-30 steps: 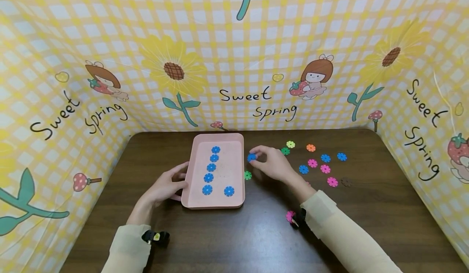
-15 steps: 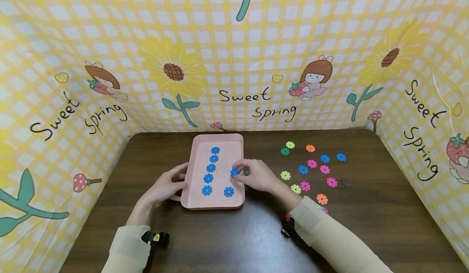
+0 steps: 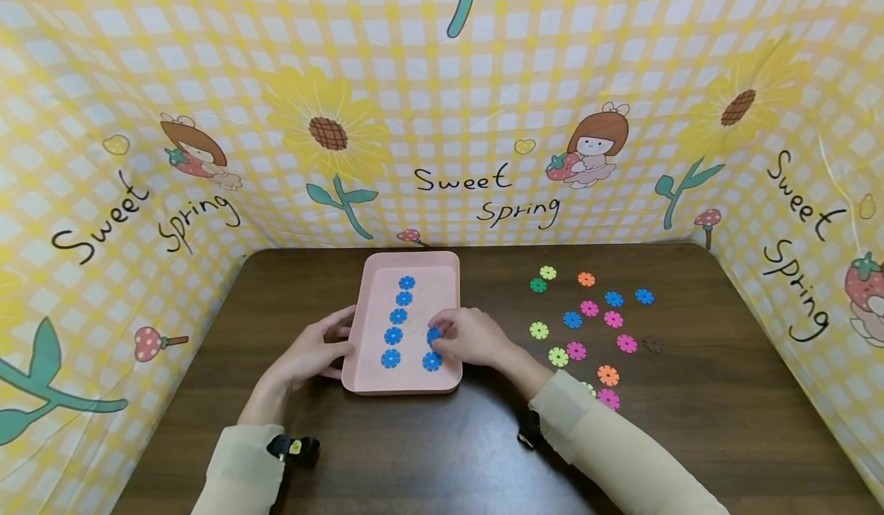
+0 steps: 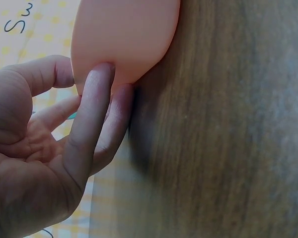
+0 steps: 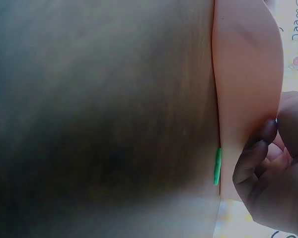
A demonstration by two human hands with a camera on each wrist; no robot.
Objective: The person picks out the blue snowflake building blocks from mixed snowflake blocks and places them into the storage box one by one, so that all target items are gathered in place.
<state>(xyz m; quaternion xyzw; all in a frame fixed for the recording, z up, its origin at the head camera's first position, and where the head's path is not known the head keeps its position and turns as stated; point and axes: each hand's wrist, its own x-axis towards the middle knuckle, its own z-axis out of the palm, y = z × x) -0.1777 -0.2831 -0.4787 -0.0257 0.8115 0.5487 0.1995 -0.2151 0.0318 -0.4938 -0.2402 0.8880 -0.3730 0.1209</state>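
Observation:
A shallow pink tray [image 3: 414, 385] lies on the table, turned slightly. My left hand [image 3: 314, 351] holds its left side; in the left wrist view the fingers [image 4: 92, 94] lie against the outer wall. Inside the tray a column of several blue notched interlocking discs [image 3: 398, 316] runs up the left half. Another blue disc [image 3: 431, 361] lies at the lower right. Just above that one, my right hand [image 3: 473, 337] pinches a further blue interlocking disc [image 3: 433, 335], partly hidden by the fingers. Whether this disc touches the tray floor, I cannot tell.
Right of the tray, loose discs lie scattered: blue [image 3: 572, 320], pink [image 3: 626, 344], orange [image 3: 608, 375], yellow-green [image 3: 539, 331], dark green [image 3: 538, 285] and brown [image 3: 652, 344]. A green disc [image 5: 217, 166] sits against the tray's right wall. Patterned cloth [image 3: 442, 100] stands around the table's back and sides.
My right hand has carried the blue disc from beside the tray over its right rim, then down toward the lower-right disc. The left hand has stayed at the tray's left side.

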